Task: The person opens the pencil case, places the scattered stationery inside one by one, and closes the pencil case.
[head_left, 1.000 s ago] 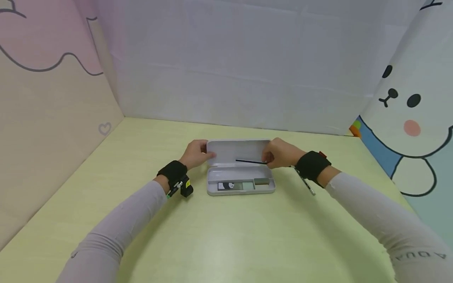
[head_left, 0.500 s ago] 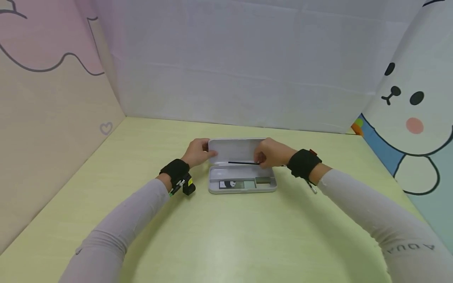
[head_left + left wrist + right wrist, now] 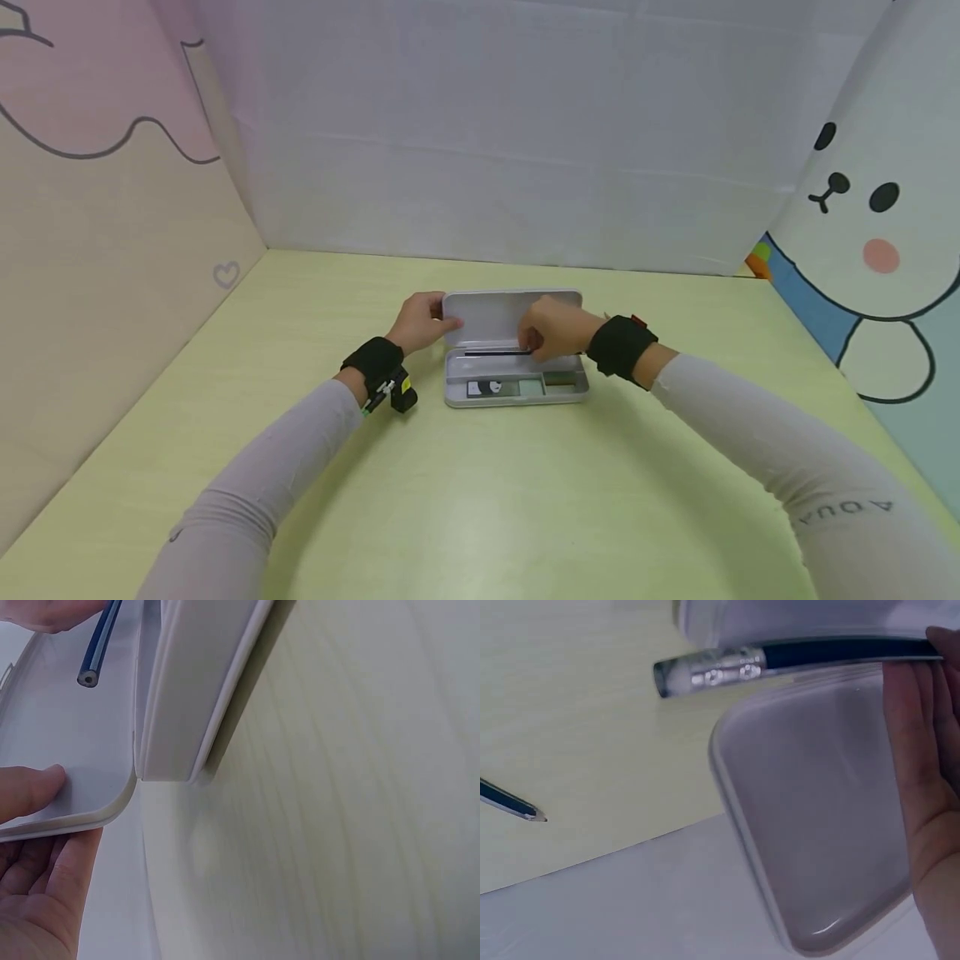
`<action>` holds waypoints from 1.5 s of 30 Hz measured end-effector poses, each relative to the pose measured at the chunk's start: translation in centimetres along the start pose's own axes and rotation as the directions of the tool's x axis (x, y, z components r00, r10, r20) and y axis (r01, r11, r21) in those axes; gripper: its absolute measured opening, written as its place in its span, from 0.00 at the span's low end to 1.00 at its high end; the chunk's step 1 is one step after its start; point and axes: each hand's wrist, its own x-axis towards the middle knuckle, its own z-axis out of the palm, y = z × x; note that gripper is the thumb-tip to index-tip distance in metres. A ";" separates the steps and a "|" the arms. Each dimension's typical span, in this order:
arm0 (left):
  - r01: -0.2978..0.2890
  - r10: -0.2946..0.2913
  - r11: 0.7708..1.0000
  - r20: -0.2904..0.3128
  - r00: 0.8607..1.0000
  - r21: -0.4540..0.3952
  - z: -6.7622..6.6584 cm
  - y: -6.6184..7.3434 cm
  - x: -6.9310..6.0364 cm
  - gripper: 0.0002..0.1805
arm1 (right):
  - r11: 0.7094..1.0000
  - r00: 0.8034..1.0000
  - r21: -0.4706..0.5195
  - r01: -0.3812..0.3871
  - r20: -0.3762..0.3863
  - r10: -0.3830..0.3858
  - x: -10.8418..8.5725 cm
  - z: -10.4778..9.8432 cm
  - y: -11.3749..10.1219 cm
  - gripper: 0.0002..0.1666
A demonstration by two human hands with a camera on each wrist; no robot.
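Note:
A white pencil case [image 3: 517, 403] lies unfolded on the table, its lid [image 3: 480, 312] raised at the back. My left hand [image 3: 422, 322] grips the lid's left end, thumb [image 3: 34, 789] on the inner face and fingers behind. My right hand [image 3: 558, 327] pinches a dark pencil [image 3: 491, 354], held level above the rear part of the case. Its bare end [image 3: 88, 677] points left; the metal ferrule and eraser end [image 3: 720, 669] stick out on the other side. A panda-printed strip [image 3: 487, 387] lies in the front compartment.
A second dark pencil [image 3: 510, 802] with a sharpened tip lies on the table to the right of the case; my right arm hides it in the head view. A white wall sheet [image 3: 487, 167] stands behind the table, with printed sheets at both sides.
My right hand has moved left with the pencil and lowered it from in front of the lid to the rear of the case. The left hand keeps its grip on the lid.

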 end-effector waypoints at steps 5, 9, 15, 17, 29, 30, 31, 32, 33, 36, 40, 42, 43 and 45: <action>0.000 0.000 1.000 0.000 1.000 0.004 0.0 -0.2 0.0 0.17 | 1.000 1.000 0.013 0.018 0.014 -0.018 0.6 0.2 -0.5 0.06; -0.002 0.002 1.000 0.002 1.000 0.006 0.0 -0.2 0.0 0.18 | 0.999 0.999 0.016 0.033 0.007 -0.034 0.9 0.6 -0.4 0.06; 0.005 -0.005 1.000 0.004 1.000 0.003 0.0 -0.2 0.1 0.18 | 0.999 0.999 0.029 0.043 0.007 -0.043 1.2 1.4 -0.2 0.05; 0.011 -0.011 1.000 0.003 1.000 0.001 0.0 -0.2 0.1 0.18 | 0.999 0.999 0.033 0.041 0.015 -0.042 1.4 1.6 -0.2 0.05; 0.011 -0.011 1.000 0.002 1.000 -0.003 0.0 -0.1 0.0 0.19 | 0.997 0.997 0.066 0.045 0.052 -0.048 1.7 2.2 -0.3 0.06; 0.013 -0.013 1.000 0.002 1.000 -0.002 0.0 -0.1 0.0 0.20 | 0.997 0.997 0.067 0.045 0.057 -0.049 1.7 2.3 -0.3 0.06; 0.014 -0.014 1.000 0.002 1.000 -0.004 0.0 0.0 0.0 0.20 | 0.997 0.997 0.067 0.044 0.061 -0.048 1.7 2.3 -0.3 0.06; 0.015 -0.015 1.000 0.002 1.000 -0.006 0.0 0.0 0.0 0.20 | 0.997 0.997 0.070 0.043 0.064 -0.048 1.7 2.2 -0.2 0.07; 0.016 -0.016 1.000 0.002 1.000 -0.008 0.0 0.0 0.0 0.20 | 0.996 0.997 0.074 0.043 0.066 -0.048 1.7 2.2 -0.2 0.07; 0.015 -0.015 1.000 -0.002 1.000 -0.012 0.0 0.1 0.0 0.20 | 0.996 0.996 0.077 0.042 0.073 -0.048 1.7 2.1 -0.2 0.07; 0.007 -0.007 1.000 -0.006 1.000 -0.008 -0.1 0.2 0.0 0.20 | 0.996 0.995 0.078 0.038 0.088 -0.045 1.7 2.0 -0.2 0.07; 0.010 -0.011 1.000 -0.005 1.000 -0.006 -0.1 0.2 0.0 0.20 | 0.996 0.995 0.080 0.042 0.090 -0.050 1.7 2.0 -0.2 0.07; 0.012 -0.012 1.000 -0.003 1.000 -0.006 -0.1 0.2 -0.1 0.20 | 0.996 0.995 0.083 0.044 0.091 -0.051 1.7 2.0 -0.2 0.07; 0.016 -0.016 1.000 -0.001 1.000 -0.002 -0.2 0.3 -0.2 0.20 | 0.995 0.994 0.084 0.049 0.089 -0.057 1.6 2.0 -0.1 0.06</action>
